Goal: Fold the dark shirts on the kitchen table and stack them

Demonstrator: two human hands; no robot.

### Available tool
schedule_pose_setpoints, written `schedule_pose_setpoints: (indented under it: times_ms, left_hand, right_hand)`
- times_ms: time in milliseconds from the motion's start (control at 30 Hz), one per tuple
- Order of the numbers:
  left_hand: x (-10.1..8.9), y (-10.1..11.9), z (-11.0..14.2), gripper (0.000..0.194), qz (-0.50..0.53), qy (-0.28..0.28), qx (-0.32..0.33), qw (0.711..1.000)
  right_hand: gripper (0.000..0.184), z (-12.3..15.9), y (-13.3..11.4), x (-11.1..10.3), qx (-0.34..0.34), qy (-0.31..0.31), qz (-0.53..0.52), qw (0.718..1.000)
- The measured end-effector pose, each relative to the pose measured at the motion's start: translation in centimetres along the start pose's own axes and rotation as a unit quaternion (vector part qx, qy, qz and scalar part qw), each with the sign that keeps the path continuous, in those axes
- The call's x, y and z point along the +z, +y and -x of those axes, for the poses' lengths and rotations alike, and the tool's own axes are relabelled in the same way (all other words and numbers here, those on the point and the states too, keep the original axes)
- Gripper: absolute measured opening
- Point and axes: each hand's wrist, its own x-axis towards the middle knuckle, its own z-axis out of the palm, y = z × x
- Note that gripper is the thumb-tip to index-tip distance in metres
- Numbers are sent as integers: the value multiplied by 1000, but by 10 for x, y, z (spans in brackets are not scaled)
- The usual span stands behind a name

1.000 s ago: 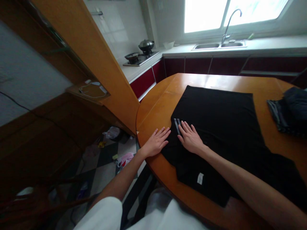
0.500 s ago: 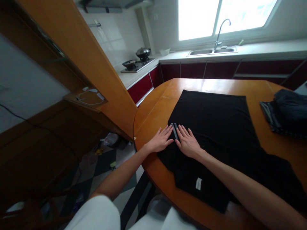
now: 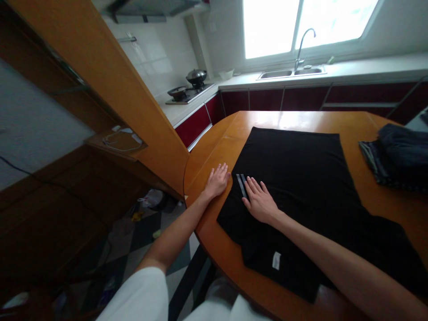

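Observation:
A black garment [image 3: 301, 174], perhaps a shirt, lies spread on the wooden table [image 3: 214, 142]. Two short grey stripes [image 3: 241, 185] mark its left part, and a white label [image 3: 276, 261] shows near its lower edge. My right hand [image 3: 261, 199] rests flat on the cloth just right of the stripes, fingers stretched out. Off the garment's left edge, my left hand [image 3: 217, 180] lies on or just over the bare wood, its fingers extended and holding nothing.
Folded dark clothes [image 3: 397, 156] are stacked at the table's right side. Beyond the table run a counter with a sink [image 3: 290, 72] and a stove [image 3: 190, 92] with pans. A wooden partition [image 3: 133, 80] stands at the left.
My left hand has moved left, off the garment beside the stripes and onto the table side. My right hand stays in nearly the same place on the cloth.

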Motion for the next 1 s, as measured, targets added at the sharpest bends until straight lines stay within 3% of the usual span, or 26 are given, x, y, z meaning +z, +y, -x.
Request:
schedule_pose_setpoints:
  times_ms: [67,133,267,333,433,500,667,800,1000]
  left_hand:
    - [-3,-2,1,56,25,32,-26,999]
    - [-5,2,6,55,44,40,12,998]
    - [-4,13,17,53,12,-36,116,993]
    - [-3,14,18,53,-6,-46,97,994]
    - [-3,12,20,54,21,-5,54,998]
    - [-6,12,26,55,56,6,82,995]
    - [-20,20,64,55,11,-108,235,966]
    - [-32,19,94,54,-40,-141,238,960]
    - [-42,-5,130,61,-45,-115,212,969]
  right_hand:
    - [66,0,0,0,3,-4,5,1000]
    - [67,-1,0,0,3,-7,8,1000]
    - [66,0,-1,-1,3,-4,12,1000]
    - [65,0,-1,0,3,-2,14,1000]
    - [65,0,0,1,3,2,17,1000]
    - [64,1,0,2,3,5,19,1000]
    - [65,1,1,3,-5,6,22,1000]
    - [65,2,3,4,-6,9,24,1000]
    - [65,1,5,8,-4,11,25,1000]
